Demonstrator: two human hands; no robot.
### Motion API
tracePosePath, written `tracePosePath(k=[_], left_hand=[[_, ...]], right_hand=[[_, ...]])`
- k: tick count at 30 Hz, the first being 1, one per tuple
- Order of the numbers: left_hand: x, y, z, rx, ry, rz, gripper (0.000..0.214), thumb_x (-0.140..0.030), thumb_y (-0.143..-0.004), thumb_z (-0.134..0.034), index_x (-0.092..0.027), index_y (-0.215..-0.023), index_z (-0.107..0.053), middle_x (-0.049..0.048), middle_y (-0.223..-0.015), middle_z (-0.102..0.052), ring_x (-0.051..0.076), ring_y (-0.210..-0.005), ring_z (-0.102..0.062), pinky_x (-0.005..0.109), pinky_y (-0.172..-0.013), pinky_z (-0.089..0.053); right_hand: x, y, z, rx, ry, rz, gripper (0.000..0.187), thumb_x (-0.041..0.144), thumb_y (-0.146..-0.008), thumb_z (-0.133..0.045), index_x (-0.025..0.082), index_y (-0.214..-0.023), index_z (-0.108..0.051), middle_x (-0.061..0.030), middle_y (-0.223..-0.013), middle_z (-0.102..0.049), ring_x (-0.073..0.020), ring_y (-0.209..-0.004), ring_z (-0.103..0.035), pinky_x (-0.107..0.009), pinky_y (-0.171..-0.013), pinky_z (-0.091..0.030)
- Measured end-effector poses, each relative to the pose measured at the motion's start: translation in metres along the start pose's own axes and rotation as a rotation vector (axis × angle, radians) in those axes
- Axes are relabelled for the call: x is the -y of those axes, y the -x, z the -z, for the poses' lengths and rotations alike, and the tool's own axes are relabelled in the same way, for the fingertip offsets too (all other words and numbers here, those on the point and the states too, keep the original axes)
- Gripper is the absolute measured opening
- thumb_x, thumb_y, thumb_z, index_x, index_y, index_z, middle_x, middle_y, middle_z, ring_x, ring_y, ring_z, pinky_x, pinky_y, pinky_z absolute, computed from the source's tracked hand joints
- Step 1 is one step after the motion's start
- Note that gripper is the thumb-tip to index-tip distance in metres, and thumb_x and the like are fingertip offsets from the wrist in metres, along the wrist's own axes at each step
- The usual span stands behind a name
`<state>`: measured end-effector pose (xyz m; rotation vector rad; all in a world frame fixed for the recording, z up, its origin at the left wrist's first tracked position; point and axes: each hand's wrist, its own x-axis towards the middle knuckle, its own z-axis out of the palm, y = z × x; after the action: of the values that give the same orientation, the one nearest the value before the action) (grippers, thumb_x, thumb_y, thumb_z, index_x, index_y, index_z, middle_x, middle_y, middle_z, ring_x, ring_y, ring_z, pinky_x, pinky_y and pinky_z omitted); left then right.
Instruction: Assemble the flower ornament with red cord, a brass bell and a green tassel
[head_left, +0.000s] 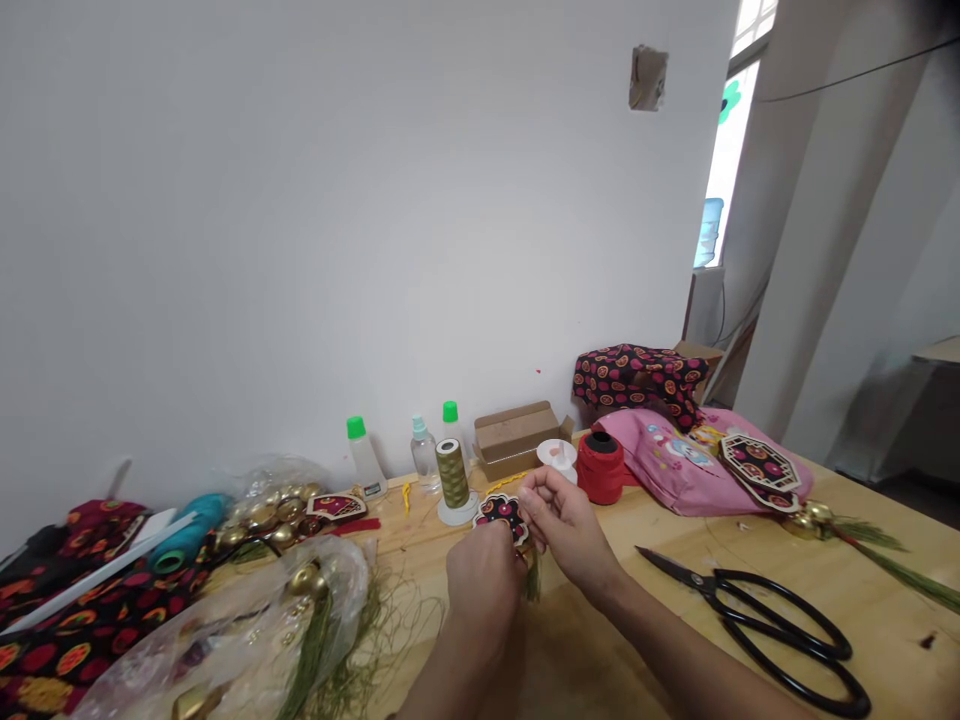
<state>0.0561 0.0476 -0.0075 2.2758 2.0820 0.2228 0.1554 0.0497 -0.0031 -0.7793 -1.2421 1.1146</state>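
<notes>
A small flower-shaped pendant [501, 510] of dark patterned fabric with a pale edge is in my left hand [484, 580], whose fingers are closed round its lower part. From it a yellow cord [508, 483] runs at the top, and a green tassel [533, 580] hangs below. My right hand [566, 525] is at the pendant's right edge with thumb and forefinger pinched together. What is between those fingertips is too small to make out. Behind the hands stand a spool of olive thread [452, 474] and a white spool [556, 458].
Black-handled scissors [757, 610] lie at right. A red thread cone [600, 468], a cardboard box [516, 440] and green-capped bottles [365, 458] line the wall. A plastic bag [247, 610] with gold bells and green threads spreads at left. A pink bag [667, 465] carries another pendant [761, 465].
</notes>
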Motion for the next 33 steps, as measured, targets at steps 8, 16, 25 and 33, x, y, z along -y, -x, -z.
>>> tracePosePath(k=[8, 16, 25, 33], left_hand=[[0.003, 0.000, 0.001, 0.011, -0.005, 0.018, 0.018, -0.013, -0.068, -0.045, -0.016, -0.071, -0.063, 0.0104, -0.069, -0.067, 0.023, -0.066, -0.063, 0.026, -0.051, -0.036], [0.014, 0.010, 0.001, 0.045, 0.124, -0.018, 0.017, -0.017, -0.068, -0.046, -0.018, -0.061, -0.061, 0.0044, -0.061, -0.064, 0.017, -0.059, -0.059, 0.024, -0.047, -0.026], [0.030, 0.021, 0.000, 0.117, 0.342, -0.042, 0.015, -0.020, -0.067, -0.048, -0.019, -0.060, -0.061, -0.0015, -0.059, -0.062, 0.013, -0.056, -0.055, 0.020, -0.048, -0.029], [0.027, 0.026, -0.013, -0.057, 0.605, -0.149, 0.020, -0.021, -0.071, -0.051, -0.023, -0.081, -0.069, 0.0038, -0.086, -0.064, 0.019, -0.086, -0.054, 0.029, -0.078, -0.038]], right_hand=[[-0.002, -0.001, 0.001, -0.055, 0.035, 0.054, 0.018, 0.033, -0.076, -0.049, 0.017, -0.070, -0.044, 0.0071, -0.054, -0.043, -0.0033, -0.038, -0.033, -0.017, -0.035, -0.026], [-0.005, -0.005, 0.006, -0.058, 0.068, 0.040, 0.022, 0.037, -0.073, -0.053, 0.018, -0.070, -0.044, 0.0071, -0.051, -0.043, -0.0048, -0.039, -0.035, -0.017, -0.037, -0.029], [-0.007, -0.005, 0.006, -0.056, 0.092, 0.048, 0.022, 0.037, -0.073, -0.053, 0.017, -0.070, -0.044, 0.0066, -0.052, -0.044, -0.0047, -0.040, -0.036, -0.017, -0.037, -0.029], [-0.003, -0.004, 0.005, -0.075, 0.088, 0.030, 0.023, 0.038, -0.071, -0.056, 0.017, -0.070, -0.045, 0.0067, -0.051, -0.045, -0.0051, -0.040, -0.037, -0.017, -0.037, -0.029]])
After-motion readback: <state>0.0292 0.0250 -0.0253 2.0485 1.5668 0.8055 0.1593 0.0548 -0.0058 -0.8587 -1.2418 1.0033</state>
